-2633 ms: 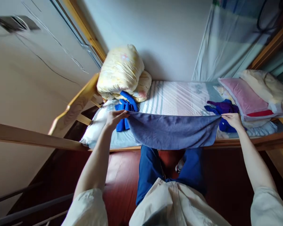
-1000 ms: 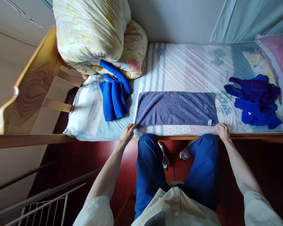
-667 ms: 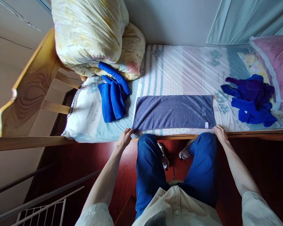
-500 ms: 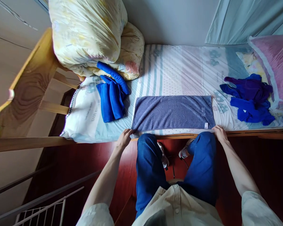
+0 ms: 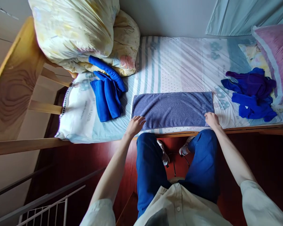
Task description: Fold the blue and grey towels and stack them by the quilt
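A grey-blue towel (image 5: 172, 110) lies spread flat along the near side of the bed, with pale lettering near its right end. My left hand (image 5: 136, 124) rests over the towel's near left corner, fingers apart and slightly bent. At the opposite end, my right hand (image 5: 212, 120) touches the towel just below the lettering, its fingers loosely stretched and gripping nothing visible. The white tag at that corner is covered by this hand. Left of the towel sits a pile of folded bright blue cloths (image 5: 108, 97).
Crumpled blue and purple cloths (image 5: 253, 92) lie at the right, by a pink pillow (image 5: 277, 56). A bulky yellow quilt (image 5: 77, 28) is heaped at the back left, near the wooden bed end (image 5: 16, 84). The wooden bed rail (image 5: 247, 129) runs above my knees.
Both hands have let go of the towel's near corners and moved inward onto its surface. The towel stays spread flat. The view has shifted slightly.
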{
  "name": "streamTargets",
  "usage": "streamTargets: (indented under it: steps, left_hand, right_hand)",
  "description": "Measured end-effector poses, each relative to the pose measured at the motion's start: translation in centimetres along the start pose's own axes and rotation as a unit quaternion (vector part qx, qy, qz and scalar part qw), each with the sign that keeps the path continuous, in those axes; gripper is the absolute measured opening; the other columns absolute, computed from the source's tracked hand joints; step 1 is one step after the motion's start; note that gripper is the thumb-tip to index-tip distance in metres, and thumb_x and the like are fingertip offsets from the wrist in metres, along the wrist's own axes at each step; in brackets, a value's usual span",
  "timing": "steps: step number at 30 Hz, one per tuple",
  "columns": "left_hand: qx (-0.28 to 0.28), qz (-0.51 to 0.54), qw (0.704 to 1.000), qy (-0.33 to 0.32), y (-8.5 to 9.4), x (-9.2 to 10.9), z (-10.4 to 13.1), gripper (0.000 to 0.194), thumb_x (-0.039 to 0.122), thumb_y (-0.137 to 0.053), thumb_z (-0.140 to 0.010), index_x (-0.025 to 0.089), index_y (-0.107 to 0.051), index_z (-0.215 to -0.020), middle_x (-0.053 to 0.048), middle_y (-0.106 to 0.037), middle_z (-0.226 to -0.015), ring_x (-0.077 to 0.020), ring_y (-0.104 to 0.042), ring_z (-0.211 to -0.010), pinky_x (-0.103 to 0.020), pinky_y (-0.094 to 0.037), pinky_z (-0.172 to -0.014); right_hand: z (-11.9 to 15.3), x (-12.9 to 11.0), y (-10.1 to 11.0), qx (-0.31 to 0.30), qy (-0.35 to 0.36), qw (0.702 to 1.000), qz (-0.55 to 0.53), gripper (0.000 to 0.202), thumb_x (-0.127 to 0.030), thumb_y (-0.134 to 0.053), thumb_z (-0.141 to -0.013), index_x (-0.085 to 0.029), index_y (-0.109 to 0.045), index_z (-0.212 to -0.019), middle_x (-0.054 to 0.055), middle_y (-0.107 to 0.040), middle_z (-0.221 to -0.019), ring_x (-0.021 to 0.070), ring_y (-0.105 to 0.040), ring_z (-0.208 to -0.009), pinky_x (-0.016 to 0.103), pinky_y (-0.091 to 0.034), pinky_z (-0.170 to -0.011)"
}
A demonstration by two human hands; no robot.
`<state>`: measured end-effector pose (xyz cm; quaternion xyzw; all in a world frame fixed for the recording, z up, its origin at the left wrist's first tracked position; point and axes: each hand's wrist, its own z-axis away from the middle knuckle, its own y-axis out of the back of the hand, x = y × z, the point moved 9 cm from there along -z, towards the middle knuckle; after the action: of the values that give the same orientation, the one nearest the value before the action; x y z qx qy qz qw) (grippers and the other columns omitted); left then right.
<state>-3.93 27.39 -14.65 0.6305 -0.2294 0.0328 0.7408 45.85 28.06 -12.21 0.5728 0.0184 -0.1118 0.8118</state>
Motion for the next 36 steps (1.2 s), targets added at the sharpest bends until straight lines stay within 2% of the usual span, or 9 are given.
streamTargets:
  steps: [3, 6, 10, 13, 18, 22, 30, 33, 36]
  left_hand:
    - [0.065, 0.041, 0.997, -0.006, -1.6, 5.1, -4.4, 0.043, 0.039, -0.044, -0.105, 0.019, -0.067, -0.135, -0.014, -0.065, -0.146, -0.0309, -0.058, -0.134, -0.048, -0.048, -0.115]
    - [0.081, 0.083, 0.993, 0.012, -5.9, 8.9, -7.0, 0.052, 0.033, -0.043, -0.103, 0.019, -0.056, -0.152, -0.014, -0.046, -0.167, -0.0295, -0.037, -0.157, -0.051, -0.031, -0.130]
    - [0.071, 0.097, 0.990, 0.076, -11.6, 9.8, -7.0, 0.066, 0.030, -0.041, -0.100, 0.013, -0.039, -0.164, -0.017, -0.036, -0.172, -0.0293, -0.021, -0.165, -0.057, -0.014, -0.136]
    - [0.067, 0.085, 0.990, 0.093, -13.2, 9.0, -6.2, 0.070, 0.030, -0.043, -0.100, 0.009, -0.034, -0.166, -0.018, -0.037, -0.172, -0.0293, -0.021, -0.165, -0.054, -0.011, -0.137]
    - [0.062, 0.089, 0.990, 0.093, -13.1, 8.5, -6.3, 0.065, 0.032, -0.045, -0.101, 0.014, -0.044, -0.163, -0.016, -0.032, -0.174, -0.0307, -0.017, -0.166, -0.056, -0.014, -0.136]
    - [0.093, 0.097, 0.985, 0.105, -12.3, 8.8, -6.3, 0.060, 0.031, -0.044, -0.101, 0.017, -0.050, -0.159, -0.014, -0.035, -0.173, -0.0307, -0.022, -0.165, -0.057, -0.015, -0.136]
    - [0.130, 0.103, 0.982, 0.085, -11.5, 9.2, -6.0, 0.059, 0.031, -0.044, -0.100, 0.019, -0.052, -0.157, -0.013, -0.043, -0.169, -0.0310, -0.028, -0.163, -0.060, -0.018, -0.134]
    - [0.131, 0.099, 0.983, 0.086, -11.6, 9.0, -6.0, 0.060, 0.030, -0.044, -0.100, 0.020, -0.050, -0.159, -0.013, -0.044, -0.168, -0.0311, -0.028, -0.163, -0.061, -0.018, -0.134]
    - [0.128, 0.095, 0.984, 0.085, -11.7, 9.1, -6.0, 0.061, 0.031, -0.045, -0.100, 0.020, -0.049, -0.160, -0.013, -0.044, -0.169, -0.0310, -0.027, -0.164, -0.061, -0.017, -0.134]
  right_hand:
    - [-1.7, -8.2, -1.5, 0.045, 0.074, 0.995, -0.054, 0.048, -0.008, -0.046, -0.098, -0.017, -0.071, -0.137, 0.012, -0.070, -0.142, 0.0223, -0.064, -0.132, 0.036, -0.047, -0.119]
    - [-2.4, -17.5, -3.9, 0.085, 0.183, 0.955, -0.217, 0.054, -0.006, -0.044, -0.097, -0.013, -0.065, -0.146, 0.013, -0.059, -0.156, 0.0250, -0.053, -0.147, 0.046, -0.037, -0.130]
    - [-2.6, -26.2, -9.6, 0.010, 0.267, 0.916, -0.298, 0.063, -0.004, -0.043, -0.095, -0.013, -0.055, -0.156, 0.008, -0.046, -0.168, 0.0192, -0.038, -0.158, 0.039, -0.029, -0.135]
    - [-2.7, -28.2, -12.6, -0.018, 0.287, 0.905, -0.314, 0.062, -0.006, -0.041, -0.098, -0.011, -0.050, -0.159, 0.009, -0.042, -0.170, 0.0178, -0.034, -0.161, 0.038, -0.027, -0.136]
    - [-3.0, -26.1, -13.2, 0.001, 0.298, 0.902, -0.311, 0.059, -0.013, -0.039, -0.103, -0.016, -0.049, -0.161, 0.008, -0.043, -0.169, 0.0177, -0.033, -0.161, 0.041, -0.027, -0.137]
    - [-3.3, -21.2, -11.5, 0.024, 0.287, 0.920, -0.267, 0.054, -0.018, -0.040, -0.105, -0.016, -0.055, -0.156, 0.008, -0.048, -0.166, 0.0182, -0.036, -0.160, 0.041, -0.026, -0.136]
    - [-4.5, -4.6, -7.8, 0.162, 0.036, 0.972, -0.165, 0.056, -0.026, -0.037, -0.106, -0.013, -0.049, -0.159, 0.014, -0.044, -0.168, 0.0234, -0.031, -0.162, 0.053, -0.021, -0.135]
    - [-4.6, -1.5, -7.9, 0.209, -0.060, 0.967, -0.131, 0.058, -0.031, -0.036, -0.106, -0.014, -0.046, -0.161, 0.016, -0.040, -0.170, 0.0265, -0.028, -0.163, 0.059, -0.020, -0.133]
    - [-4.4, -0.2, -8.1, 0.241, -0.128, 0.956, -0.105, 0.060, -0.035, -0.034, -0.107, -0.014, -0.043, -0.162, 0.019, -0.037, -0.171, 0.0297, -0.027, -0.163, 0.063, -0.022, -0.130]
